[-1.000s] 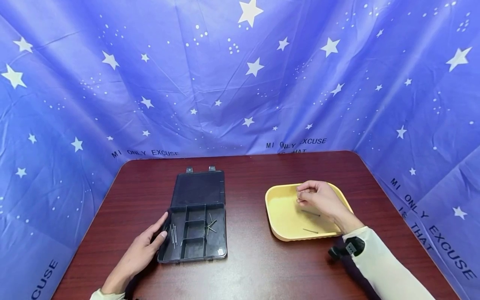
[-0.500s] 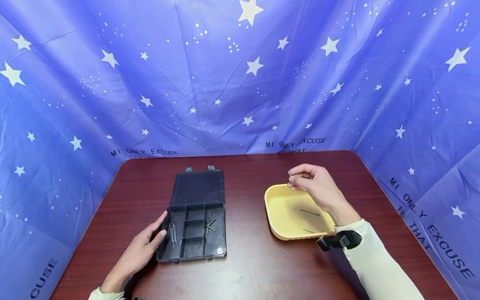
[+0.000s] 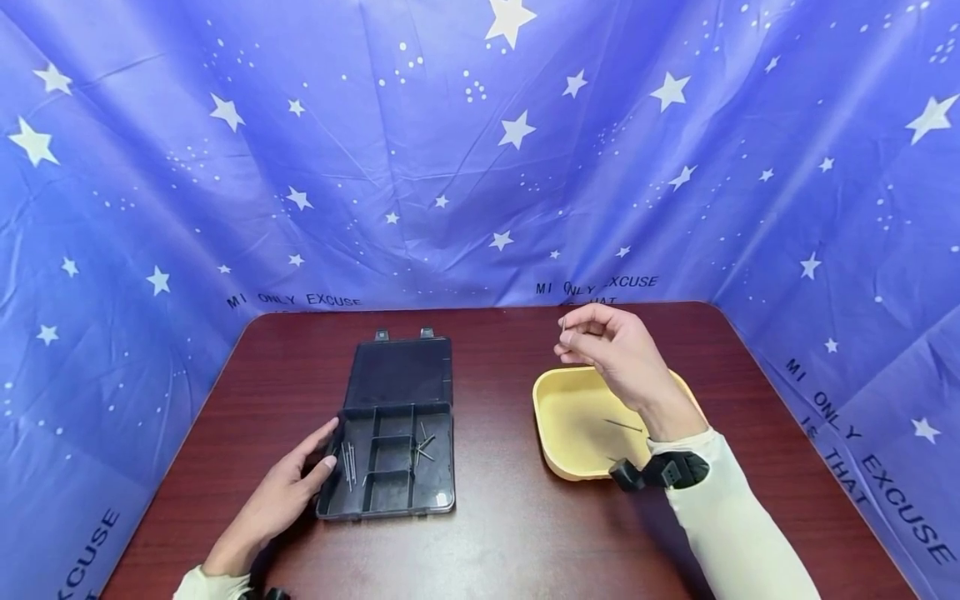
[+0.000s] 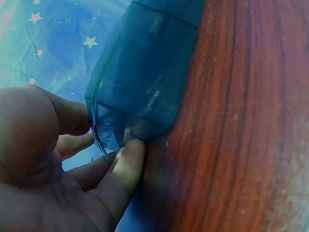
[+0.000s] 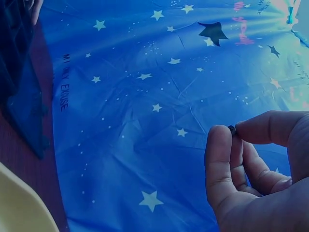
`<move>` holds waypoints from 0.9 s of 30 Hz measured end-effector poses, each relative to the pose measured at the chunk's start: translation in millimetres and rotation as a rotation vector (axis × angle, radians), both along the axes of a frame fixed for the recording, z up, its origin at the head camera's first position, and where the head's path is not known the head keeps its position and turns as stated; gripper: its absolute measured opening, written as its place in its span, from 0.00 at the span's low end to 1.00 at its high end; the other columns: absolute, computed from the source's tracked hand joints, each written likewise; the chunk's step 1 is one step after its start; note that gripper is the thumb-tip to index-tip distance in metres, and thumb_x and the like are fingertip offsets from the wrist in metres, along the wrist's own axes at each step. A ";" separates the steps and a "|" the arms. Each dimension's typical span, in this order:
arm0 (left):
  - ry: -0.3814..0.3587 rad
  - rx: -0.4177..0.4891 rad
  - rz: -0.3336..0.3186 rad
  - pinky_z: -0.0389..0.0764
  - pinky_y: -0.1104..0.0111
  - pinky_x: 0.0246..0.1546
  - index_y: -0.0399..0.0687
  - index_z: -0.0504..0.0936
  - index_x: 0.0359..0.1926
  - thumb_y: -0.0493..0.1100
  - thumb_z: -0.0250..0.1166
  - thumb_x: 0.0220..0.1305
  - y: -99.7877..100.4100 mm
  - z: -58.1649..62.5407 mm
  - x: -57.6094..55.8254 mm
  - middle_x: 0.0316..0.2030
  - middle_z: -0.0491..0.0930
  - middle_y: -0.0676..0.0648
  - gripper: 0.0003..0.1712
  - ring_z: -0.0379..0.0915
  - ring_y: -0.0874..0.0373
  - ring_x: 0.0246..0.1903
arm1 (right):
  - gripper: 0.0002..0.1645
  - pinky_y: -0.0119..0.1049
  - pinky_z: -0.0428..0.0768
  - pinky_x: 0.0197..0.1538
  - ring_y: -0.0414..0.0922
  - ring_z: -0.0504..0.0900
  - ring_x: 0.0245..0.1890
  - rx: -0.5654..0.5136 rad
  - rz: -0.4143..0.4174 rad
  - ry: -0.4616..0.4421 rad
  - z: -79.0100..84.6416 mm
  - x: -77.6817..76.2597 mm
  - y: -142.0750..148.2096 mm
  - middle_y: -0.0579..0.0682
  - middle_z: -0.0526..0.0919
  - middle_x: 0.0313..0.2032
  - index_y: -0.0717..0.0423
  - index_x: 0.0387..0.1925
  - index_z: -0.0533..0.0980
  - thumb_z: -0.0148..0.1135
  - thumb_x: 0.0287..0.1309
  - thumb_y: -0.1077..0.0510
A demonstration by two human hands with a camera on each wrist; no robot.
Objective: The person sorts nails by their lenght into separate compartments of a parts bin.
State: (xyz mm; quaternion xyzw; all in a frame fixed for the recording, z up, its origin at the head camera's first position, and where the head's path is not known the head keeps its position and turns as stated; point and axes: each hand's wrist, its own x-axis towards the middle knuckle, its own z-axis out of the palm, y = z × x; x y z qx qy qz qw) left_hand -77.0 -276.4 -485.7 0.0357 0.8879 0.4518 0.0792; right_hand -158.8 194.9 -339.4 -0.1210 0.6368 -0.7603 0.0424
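My left hand (image 3: 281, 492) holds the left side of a black compartment box (image 3: 393, 493), its thumb at the rim; in the left wrist view the thumb and fingers sit about the edge of the see-through box wall (image 4: 140, 72). Raised above the far-left part of a yellow tray (image 3: 550, 446), my right hand (image 3: 615, 350) pinches a thin screw (image 3: 564, 325) between thumb and index finger. Its dark round head (image 5: 232, 129) shows in the right wrist view; the fingertips hide the rest. A long screw (image 3: 622, 425) lies in the tray.
Several long screws (image 3: 349, 467) lie in the box's left compartment, and several short ones (image 3: 422, 448) in the right compartment. The box's lid (image 3: 401, 372) is laid back on the table (image 3: 495, 517). A blue star-printed cloth (image 3: 420, 150) surrounds the table's back and sides.
My right hand has lifted out of the yellow tray and moved up and left, carrying the pinched screw. The left hand and the box have stayed in place.
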 end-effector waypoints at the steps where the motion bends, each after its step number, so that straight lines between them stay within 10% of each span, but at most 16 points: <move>1: -0.010 0.017 0.002 0.79 0.73 0.46 0.57 0.61 0.83 0.43 0.59 0.81 -0.2 0.1 -0.3 0.69 0.75 0.34 0.35 0.75 0.52 0.58 | 0.16 0.33 0.89 0.42 0.42 0.89 0.33 -0.006 0.004 0.000 0.9 0.0 -0.9 0.48 0.85 0.35 0.54 0.39 0.84 0.60 0.66 0.76; 27: -0.010 0.127 0.054 0.84 0.70 0.39 0.48 0.71 0.76 0.38 0.65 0.76 1.6 6.6 1.0 0.62 0.80 0.34 0.31 0.79 0.63 0.48 | 0.13 0.35 0.89 0.40 0.42 0.89 0.31 0.044 0.107 -0.049 -5.6 4.1 -47.7 0.49 0.87 0.31 0.55 0.40 0.82 0.61 0.64 0.75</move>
